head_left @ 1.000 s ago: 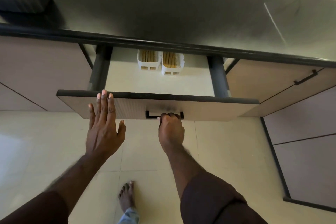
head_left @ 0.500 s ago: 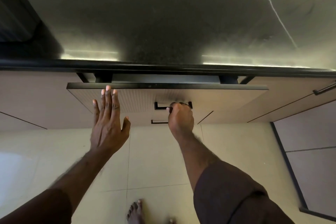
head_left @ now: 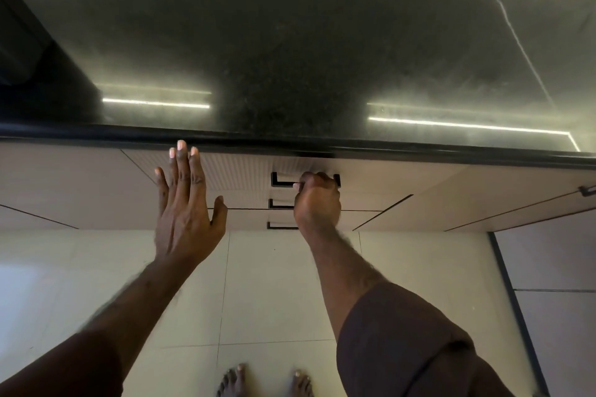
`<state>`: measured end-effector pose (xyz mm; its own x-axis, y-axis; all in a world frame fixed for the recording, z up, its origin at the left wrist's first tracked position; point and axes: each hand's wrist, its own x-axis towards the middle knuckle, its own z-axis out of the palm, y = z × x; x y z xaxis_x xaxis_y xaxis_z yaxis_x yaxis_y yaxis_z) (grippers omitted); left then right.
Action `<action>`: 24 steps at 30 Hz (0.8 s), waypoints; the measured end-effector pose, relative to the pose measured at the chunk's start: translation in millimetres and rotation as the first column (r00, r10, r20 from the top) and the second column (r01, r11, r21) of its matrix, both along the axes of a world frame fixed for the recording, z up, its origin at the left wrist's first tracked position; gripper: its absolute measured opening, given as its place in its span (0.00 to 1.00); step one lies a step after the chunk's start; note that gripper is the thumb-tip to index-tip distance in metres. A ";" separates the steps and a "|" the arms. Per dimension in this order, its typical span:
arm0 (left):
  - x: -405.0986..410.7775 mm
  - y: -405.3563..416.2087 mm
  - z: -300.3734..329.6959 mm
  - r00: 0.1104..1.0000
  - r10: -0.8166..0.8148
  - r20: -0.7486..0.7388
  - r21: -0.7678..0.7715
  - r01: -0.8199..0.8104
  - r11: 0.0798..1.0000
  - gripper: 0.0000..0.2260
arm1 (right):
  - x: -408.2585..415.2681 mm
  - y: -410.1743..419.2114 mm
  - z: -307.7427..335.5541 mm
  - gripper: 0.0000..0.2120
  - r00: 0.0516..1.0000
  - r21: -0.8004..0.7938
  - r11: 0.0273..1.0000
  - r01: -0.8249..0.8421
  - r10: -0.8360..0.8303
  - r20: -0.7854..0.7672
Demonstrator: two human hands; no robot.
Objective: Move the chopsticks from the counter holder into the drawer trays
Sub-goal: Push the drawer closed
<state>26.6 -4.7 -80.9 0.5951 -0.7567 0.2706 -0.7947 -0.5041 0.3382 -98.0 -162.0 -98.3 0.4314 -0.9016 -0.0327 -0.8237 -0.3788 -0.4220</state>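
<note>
The right hand (head_left: 317, 200) is gripping the top drawer (head_left: 238, 176) handle (head_left: 280, 180); the left hand (head_left: 185, 203) is lying flat and open against its front. Chopsticks are showing nowhere (presumably inside). Fingertips (head_left: 180, 150) under the tabletop (head_left: 290, 42) edge are risking a pinch.

A dark, polished stone worktop (head_left: 290, 42) fills the upper part of the view, with two bright strip-light reflections (head_left: 156, 102) near its black front edge and a thin pale seam line (head_left: 522, 51) running diagonally at the right. Below the edge, to the left, is a plain beige cabinet front (head_left: 64, 184). The floor (head_left: 274, 284) is glossy cream tile with fine grout lines. A dark-framed cabinet panel (head_left: 554, 261) stands at the right, and bare feet (head_left: 232, 380) show at the bottom.
</note>
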 end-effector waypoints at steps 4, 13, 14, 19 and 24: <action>-0.9 -4.3 -1.6 1.000 0.013 0.005 -0.006 -0.013 1.000 0.38 | 4.3 -8.7 -2.1 0.13 0.999 0.033 0.999 -0.025 0.026 -0.018; -5.3 -6.0 -1.1 1.000 0.030 0.006 -0.019 -0.030 0.999 0.39 | 4.3 -13.0 -2.8 0.15 0.998 0.059 0.997 -0.049 0.052 -0.037; -6.7 -5.3 -0.1 1.000 0.030 0.007 -0.019 -0.030 0.999 0.39 | 2.7 -12.7 -2.6 0.14 0.998 0.057 0.997 -0.057 0.060 -0.037; -13.8 -0.9 5.6 1.000 0.024 0.001 -0.010 -0.024 1.000 0.39 | -12.0 -11.6 5.5 0.15 0.996 -0.013 0.996 -0.091 0.091 -0.012; -22.1 1.3 17.2 1.000 0.011 0.001 -0.015 -0.011 1.000 0.40 | -26.2 -11.3 28.6 0.18 0.989 -0.127 0.983 -0.135 0.142 0.045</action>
<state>4.5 -3.3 -63.7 0.6028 -0.7462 0.2825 -0.7897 -0.5074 0.3450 -124.2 -173.2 -69.7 0.5506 -0.8286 0.1012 -0.7370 -0.5395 -0.4071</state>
